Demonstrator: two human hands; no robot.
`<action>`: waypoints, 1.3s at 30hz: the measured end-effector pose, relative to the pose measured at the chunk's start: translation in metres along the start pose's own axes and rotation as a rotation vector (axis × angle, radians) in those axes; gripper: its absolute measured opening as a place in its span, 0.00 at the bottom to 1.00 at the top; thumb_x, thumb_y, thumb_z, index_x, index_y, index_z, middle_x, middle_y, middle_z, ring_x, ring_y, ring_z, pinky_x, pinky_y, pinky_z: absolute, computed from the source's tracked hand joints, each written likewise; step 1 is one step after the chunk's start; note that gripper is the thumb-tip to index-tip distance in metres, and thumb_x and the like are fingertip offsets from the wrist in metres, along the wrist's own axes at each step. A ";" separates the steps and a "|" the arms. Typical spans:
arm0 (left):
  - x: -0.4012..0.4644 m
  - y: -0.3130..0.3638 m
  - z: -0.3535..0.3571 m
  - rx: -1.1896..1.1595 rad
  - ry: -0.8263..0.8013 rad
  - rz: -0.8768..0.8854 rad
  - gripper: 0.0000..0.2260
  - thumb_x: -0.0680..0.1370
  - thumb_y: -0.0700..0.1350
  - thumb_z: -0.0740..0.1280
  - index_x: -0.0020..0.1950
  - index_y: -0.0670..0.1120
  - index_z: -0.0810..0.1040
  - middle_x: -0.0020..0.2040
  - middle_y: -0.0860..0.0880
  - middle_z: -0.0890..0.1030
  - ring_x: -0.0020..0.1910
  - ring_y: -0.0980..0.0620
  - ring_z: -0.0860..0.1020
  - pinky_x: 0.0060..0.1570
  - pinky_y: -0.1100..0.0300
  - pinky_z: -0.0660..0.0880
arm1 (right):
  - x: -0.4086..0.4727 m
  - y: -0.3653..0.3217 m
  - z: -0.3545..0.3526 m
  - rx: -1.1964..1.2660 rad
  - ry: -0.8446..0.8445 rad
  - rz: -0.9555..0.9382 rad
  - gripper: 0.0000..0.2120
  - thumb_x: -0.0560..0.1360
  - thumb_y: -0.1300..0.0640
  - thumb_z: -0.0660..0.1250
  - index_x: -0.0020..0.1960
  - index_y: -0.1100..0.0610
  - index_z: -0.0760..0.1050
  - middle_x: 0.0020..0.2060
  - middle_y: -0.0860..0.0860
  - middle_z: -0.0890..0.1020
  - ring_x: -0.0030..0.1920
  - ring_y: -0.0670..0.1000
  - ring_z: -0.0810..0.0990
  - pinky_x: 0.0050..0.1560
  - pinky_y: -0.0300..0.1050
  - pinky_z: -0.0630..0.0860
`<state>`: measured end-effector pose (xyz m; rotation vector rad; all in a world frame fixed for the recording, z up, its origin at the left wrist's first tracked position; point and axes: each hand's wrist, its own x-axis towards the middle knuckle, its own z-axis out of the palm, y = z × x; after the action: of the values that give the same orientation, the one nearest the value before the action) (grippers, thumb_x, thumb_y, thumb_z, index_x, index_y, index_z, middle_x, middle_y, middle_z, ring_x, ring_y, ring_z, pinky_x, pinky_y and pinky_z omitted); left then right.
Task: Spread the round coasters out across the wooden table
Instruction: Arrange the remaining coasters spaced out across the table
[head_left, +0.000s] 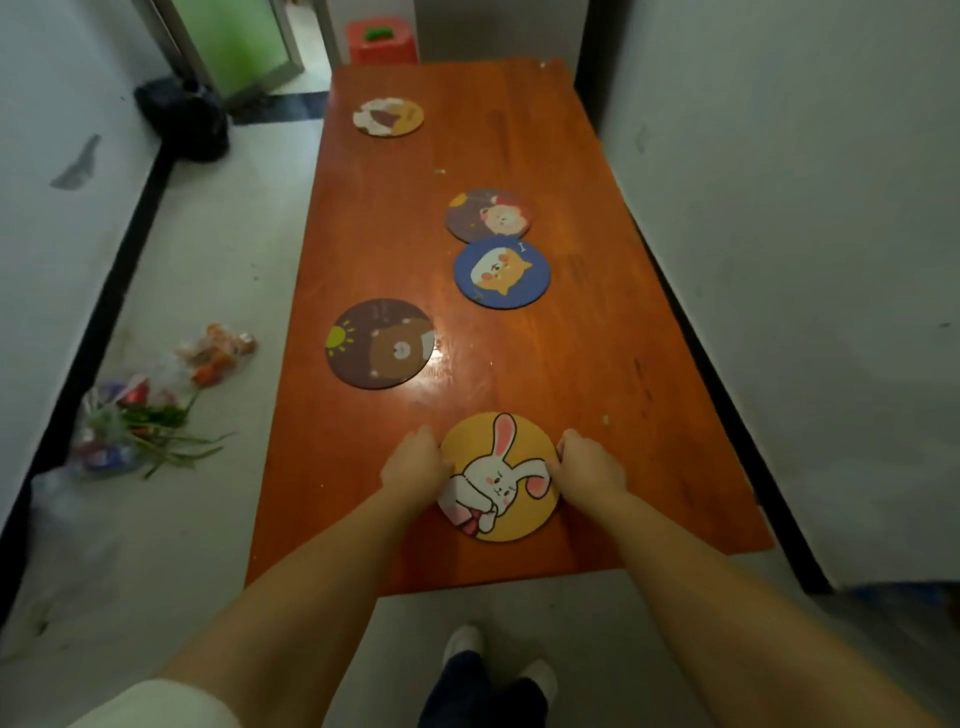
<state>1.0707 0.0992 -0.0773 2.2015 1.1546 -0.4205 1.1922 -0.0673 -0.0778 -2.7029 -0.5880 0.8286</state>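
- The wooden bench (597, 364) runs from the lower centre of the frame up to the top centre.
- The yellow rabbit coaster (501, 475) lies flat at the lower centre, near the bench's closest edge.
- The left hand (415, 465) grips the rabbit coaster's left rim, fingers curled onto it.
- The right hand (589, 465) grips the same coaster's right rim in the same way.
- The brown bear coaster (380, 343) lies left of centre, apart from the others.
- The blue dog coaster (502, 272) sits just right of centre; its top edge touches or slightly overlaps the dark coaster with a pale animal (488, 215) above it.
- A white and tan coaster (388, 117) lies alone near the upper centre.
- Wrapped flowers (135, 415) lie on the floor at the left.
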 end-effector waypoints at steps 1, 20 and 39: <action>0.001 0.000 -0.002 0.008 0.007 -0.010 0.18 0.76 0.46 0.68 0.60 0.39 0.69 0.58 0.39 0.75 0.56 0.38 0.76 0.53 0.46 0.76 | 0.000 0.001 -0.001 -0.040 0.004 -0.011 0.10 0.79 0.51 0.61 0.51 0.58 0.69 0.49 0.56 0.80 0.44 0.57 0.76 0.41 0.50 0.71; 0.052 0.211 0.012 -0.215 0.022 0.295 0.09 0.78 0.46 0.65 0.53 0.46 0.67 0.45 0.44 0.74 0.34 0.50 0.71 0.32 0.57 0.67 | 0.055 0.138 -0.152 0.274 0.227 0.155 0.09 0.80 0.53 0.59 0.50 0.58 0.73 0.47 0.58 0.78 0.47 0.57 0.77 0.47 0.49 0.73; 0.066 0.446 0.117 -0.510 0.229 0.006 0.17 0.75 0.47 0.67 0.61 0.40 0.73 0.59 0.39 0.80 0.57 0.41 0.79 0.52 0.56 0.73 | 0.194 0.296 -0.325 0.178 0.072 -0.132 0.09 0.79 0.56 0.60 0.49 0.61 0.75 0.53 0.64 0.82 0.54 0.63 0.81 0.57 0.54 0.77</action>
<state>1.4756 -0.1277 -0.0369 1.8307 1.2129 0.1283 1.6173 -0.2813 -0.0121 -2.4920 -0.6371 0.7106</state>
